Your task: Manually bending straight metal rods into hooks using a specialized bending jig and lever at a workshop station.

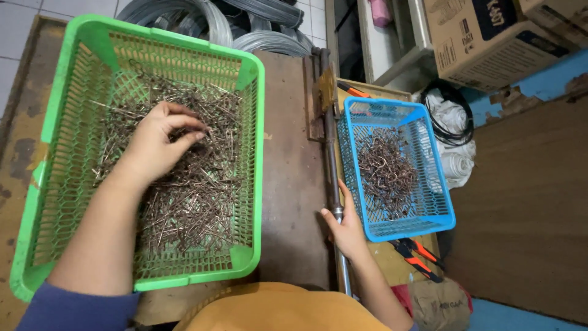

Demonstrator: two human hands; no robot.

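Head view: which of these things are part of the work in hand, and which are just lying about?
In use:
left hand picking among the straight wire pieces
green basket holding them
right hand gripping the metal lever bar
blue basket of bent wire hooks

Lying about:
orange-handled pliers
wire coils
cardboard boxes
black cable

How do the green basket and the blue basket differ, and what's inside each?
The green basket is clearly larger than the blue basket. The green one holds mostly straight metal pieces, with the left hand in them; the blue one holds curled hooks, and the right hand rests beside it on a lever bar. Both are mesh plastic.
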